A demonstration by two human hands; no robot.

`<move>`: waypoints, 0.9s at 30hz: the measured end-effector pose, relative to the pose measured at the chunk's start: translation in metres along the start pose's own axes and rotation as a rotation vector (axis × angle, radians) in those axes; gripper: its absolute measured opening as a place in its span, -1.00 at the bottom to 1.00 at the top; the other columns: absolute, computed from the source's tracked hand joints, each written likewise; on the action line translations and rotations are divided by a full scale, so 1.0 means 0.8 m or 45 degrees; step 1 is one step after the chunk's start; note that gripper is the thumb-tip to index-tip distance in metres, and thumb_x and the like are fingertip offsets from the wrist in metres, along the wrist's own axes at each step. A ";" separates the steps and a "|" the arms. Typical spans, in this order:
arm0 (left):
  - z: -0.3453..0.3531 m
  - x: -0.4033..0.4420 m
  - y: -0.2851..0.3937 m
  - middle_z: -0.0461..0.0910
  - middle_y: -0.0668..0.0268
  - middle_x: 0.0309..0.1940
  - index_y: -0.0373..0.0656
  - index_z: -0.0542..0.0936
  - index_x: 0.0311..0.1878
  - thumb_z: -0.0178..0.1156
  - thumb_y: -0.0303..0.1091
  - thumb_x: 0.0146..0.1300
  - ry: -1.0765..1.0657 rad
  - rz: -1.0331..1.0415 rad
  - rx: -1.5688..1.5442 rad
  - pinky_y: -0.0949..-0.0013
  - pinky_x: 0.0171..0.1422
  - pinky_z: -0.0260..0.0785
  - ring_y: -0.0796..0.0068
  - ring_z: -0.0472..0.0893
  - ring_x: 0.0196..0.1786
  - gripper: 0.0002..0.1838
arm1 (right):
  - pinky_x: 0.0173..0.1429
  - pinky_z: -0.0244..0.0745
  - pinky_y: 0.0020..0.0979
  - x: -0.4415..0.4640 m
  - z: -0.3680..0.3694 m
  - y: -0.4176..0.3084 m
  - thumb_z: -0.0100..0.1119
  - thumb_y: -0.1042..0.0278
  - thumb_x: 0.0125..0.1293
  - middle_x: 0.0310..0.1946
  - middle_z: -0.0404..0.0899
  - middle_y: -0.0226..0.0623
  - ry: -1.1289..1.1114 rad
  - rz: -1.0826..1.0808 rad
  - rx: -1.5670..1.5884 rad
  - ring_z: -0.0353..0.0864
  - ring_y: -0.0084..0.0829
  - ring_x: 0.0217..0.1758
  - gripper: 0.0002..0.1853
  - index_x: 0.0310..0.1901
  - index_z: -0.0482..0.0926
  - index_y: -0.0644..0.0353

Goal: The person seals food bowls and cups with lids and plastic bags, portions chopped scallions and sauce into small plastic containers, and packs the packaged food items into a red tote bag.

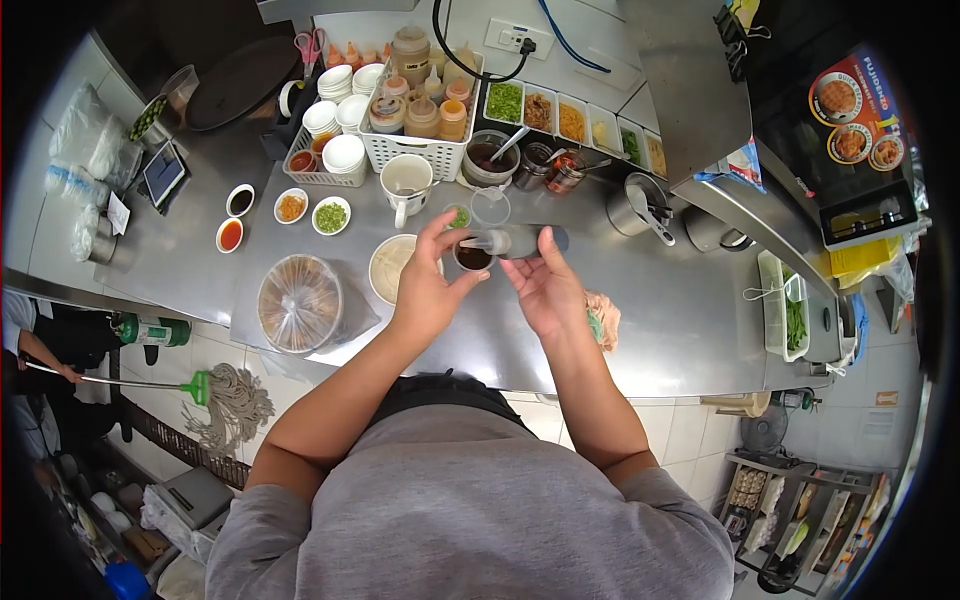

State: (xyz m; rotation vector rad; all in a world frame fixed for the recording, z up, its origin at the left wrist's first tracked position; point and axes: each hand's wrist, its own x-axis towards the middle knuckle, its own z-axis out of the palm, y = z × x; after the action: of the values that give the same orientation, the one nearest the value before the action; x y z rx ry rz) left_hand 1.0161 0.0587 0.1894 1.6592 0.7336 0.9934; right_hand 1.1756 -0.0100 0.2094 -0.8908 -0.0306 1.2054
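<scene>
My left hand (428,280) is closed around the rim of a small clear cup (474,259) with dark sauce in it. My right hand (546,286) grips a squeeze bottle (525,241) lying on its side in the air, its nozzle over the cup's mouth. Whether liquid is flowing I cannot tell. Just beyond the cup are a small cup of chopped greens (457,216) and a clear round lid or cup (490,207). Partly hidden by my left hand, a pale round bowl (388,268) rests on the steel counter (670,330).
A plastic-covered tub (300,303) stands left, a crumpled cloth (602,320) right. Sauce bowls (331,215), a white mug (407,187), a basket of bottles (415,150) and ingredient trays (572,120) line the back. Another person's hand (68,371) holds a mop (225,400).
</scene>
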 end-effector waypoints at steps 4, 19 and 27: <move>0.000 0.002 -0.001 0.56 0.12 0.11 -0.17 0.15 0.38 0.45 -0.58 -0.04 -0.009 0.000 0.021 0.26 0.36 0.28 0.29 0.53 0.21 -0.09 | 0.00 0.66 -0.31 0.009 -0.005 0.016 0.23 0.13 0.34 -0.20 0.60 -0.28 0.057 -0.036 0.071 0.62 -0.38 -0.11 -0.60 0.05 0.39 0.18; -0.042 -0.008 0.004 0.50 0.07 0.15 -0.22 0.08 0.38 0.45 -0.59 -0.01 -0.031 -0.059 -0.044 0.23 0.40 0.25 0.31 0.50 0.23 -0.07 | 0.24 0.41 -0.25 0.039 -0.035 0.007 0.41 0.14 0.14 0.00 0.56 -0.21 -0.718 -0.003 0.543 0.54 -0.27 0.11 -0.42 0.15 0.45 0.17; -0.077 -0.013 0.008 0.50 0.06 0.14 -0.20 0.07 0.37 0.45 -0.59 0.00 0.026 -0.078 0.001 0.21 0.38 0.27 0.33 0.52 0.20 -0.07 | 0.17 0.49 -0.26 0.111 0.079 -0.068 0.30 0.31 0.21 0.02 0.53 -0.18 -0.697 -0.645 -0.398 0.55 -0.27 0.12 -0.42 0.23 0.31 0.20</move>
State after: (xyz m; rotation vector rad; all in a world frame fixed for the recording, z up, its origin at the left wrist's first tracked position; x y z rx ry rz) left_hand 0.9569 0.0756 0.2011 1.6200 0.7943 0.9680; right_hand 1.2248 0.0948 0.2477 -0.7324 -0.8563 0.9397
